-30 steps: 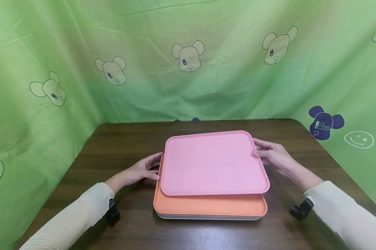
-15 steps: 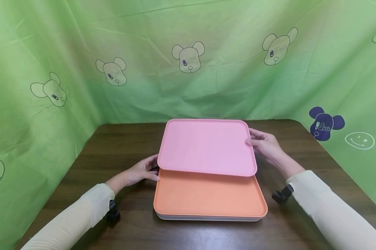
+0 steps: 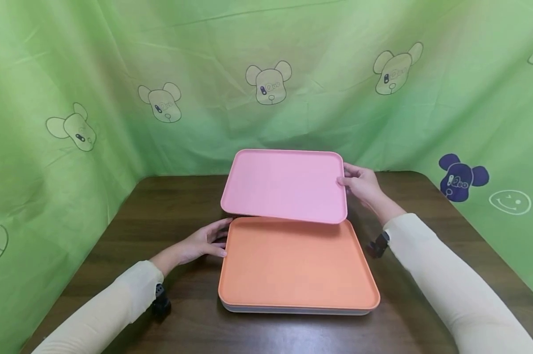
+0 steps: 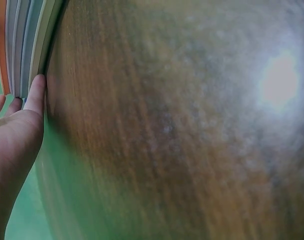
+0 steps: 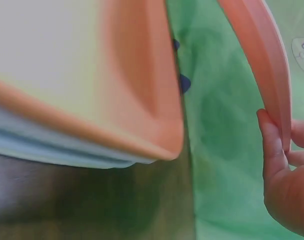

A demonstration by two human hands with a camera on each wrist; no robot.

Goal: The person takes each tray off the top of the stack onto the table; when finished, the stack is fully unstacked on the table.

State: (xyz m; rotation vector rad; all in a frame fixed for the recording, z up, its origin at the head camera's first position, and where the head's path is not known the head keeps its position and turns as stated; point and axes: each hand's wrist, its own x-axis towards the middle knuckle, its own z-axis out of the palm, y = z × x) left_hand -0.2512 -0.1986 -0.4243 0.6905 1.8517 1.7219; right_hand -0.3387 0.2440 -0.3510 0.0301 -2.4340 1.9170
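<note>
A pink rectangular tray (image 3: 286, 184) is up in the air over the far edge of a tray stack. My right hand (image 3: 365, 186) pinches its right rim between thumb and fingers, as the right wrist view also shows. An orange tray (image 3: 298, 268) tops the stack, its face now uncovered. Beneath it, in the left wrist view, grey, blue and beige tray edges (image 4: 23, 45) show. My left hand (image 3: 199, 244) rests against the stack's left side, fingertips touching the edges with thumb and fingers spread apart.
The stack lies on a dark brown wooden table (image 3: 173, 196). A green cloth (image 3: 204, 132) printed with cartoon bear heads hangs behind the table and along both sides. Small black devices (image 3: 161, 302) are strapped at both wrists.
My right hand has carried the pink tray away from me and to the left, off most of the orange tray. The left hand and the stack have stayed in place.
</note>
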